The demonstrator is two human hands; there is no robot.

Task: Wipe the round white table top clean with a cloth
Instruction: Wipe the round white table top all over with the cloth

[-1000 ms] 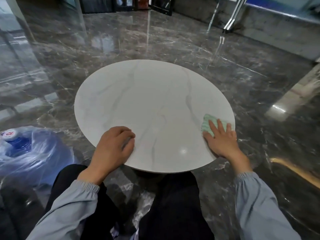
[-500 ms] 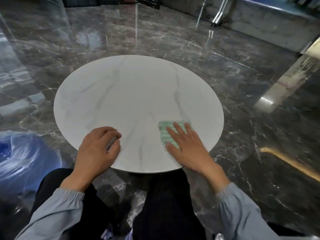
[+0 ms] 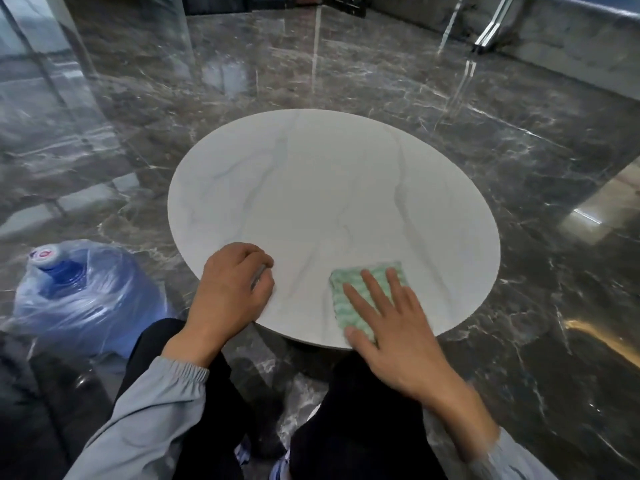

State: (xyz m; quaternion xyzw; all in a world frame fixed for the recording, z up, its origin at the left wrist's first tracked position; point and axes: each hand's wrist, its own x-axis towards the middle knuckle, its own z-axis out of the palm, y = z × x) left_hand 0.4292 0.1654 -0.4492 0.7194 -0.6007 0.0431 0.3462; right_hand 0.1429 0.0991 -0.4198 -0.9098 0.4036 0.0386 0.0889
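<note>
The round white table top (image 3: 329, 188), veined with grey, fills the middle of the head view. A green and white cloth (image 3: 349, 289) lies flat near its front edge. My right hand (image 3: 394, 327) presses on the cloth with straight, spread fingers. My left hand (image 3: 232, 292) rests at the table's front left edge with its fingers curled under; whether it holds anything is hidden.
A large blue water bottle (image 3: 79, 292) wrapped in clear plastic stands on the floor at the left. Glossy dark marble floor (image 3: 519, 150) surrounds the table. My knees in black trousers (image 3: 346, 410) sit under the front edge. Metal legs (image 3: 485, 39) stand at the far right.
My right hand has slid the cloth leftward along the front of the table, from the right rim toward the middle. My left hand has stayed at the front left edge.
</note>
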